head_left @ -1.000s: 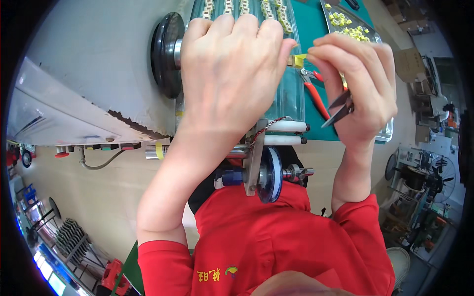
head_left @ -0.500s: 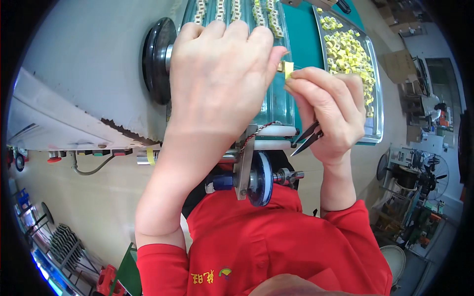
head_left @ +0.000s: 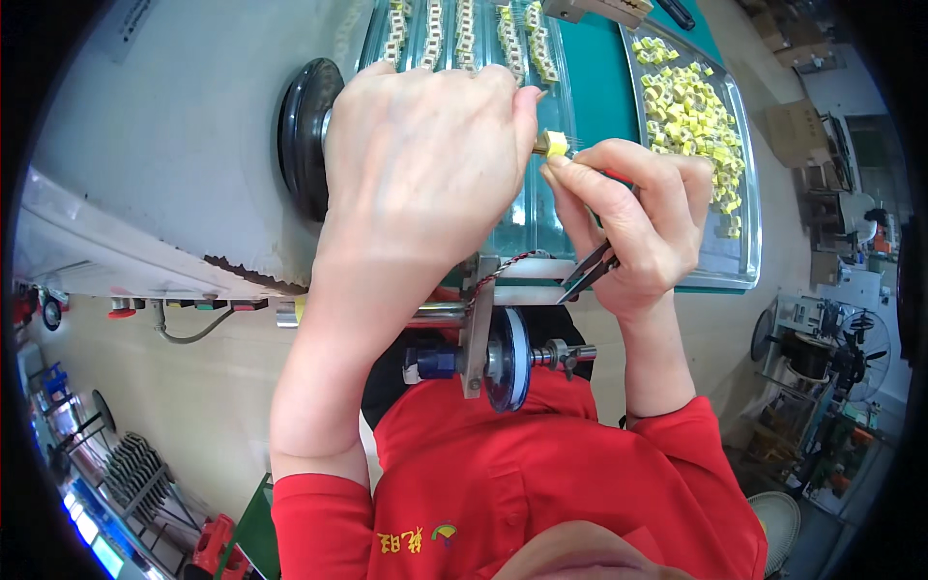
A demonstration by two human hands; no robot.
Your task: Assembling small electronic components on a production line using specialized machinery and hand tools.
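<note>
My right hand [head_left: 643, 217] pinches a small yellow-taped coil bobbin [head_left: 555, 143] between thumb and fingers. Dark-bladed thread snips [head_left: 592, 269] are tucked in the same hand, blades toward me. The bobbin sits at the end of a short brass-coloured piece, with fine pins or wires on its right. My left hand [head_left: 425, 169] is closed, knuckles away from me and thumb beside the bobbin; what its curled fingers hold is hidden. Just left of it is a black handwheel [head_left: 307, 140] on the machine.
Beyond my left hand, a clear tray [head_left: 556, 106] holds rows of small bobbins. A metal tray [head_left: 749, 208] with many yellow-taped pieces lies at right on a green surface [head_left: 601, 111]. Close to my body, a bracket carries white rollers [head_left: 532, 295] and a blue-rimmed wheel [head_left: 510, 358].
The yellow bobbin has tilted and shifted slightly left. My right hand has moved a little left with the snips turned in it. My left hand stays closed in nearly the same place.
</note>
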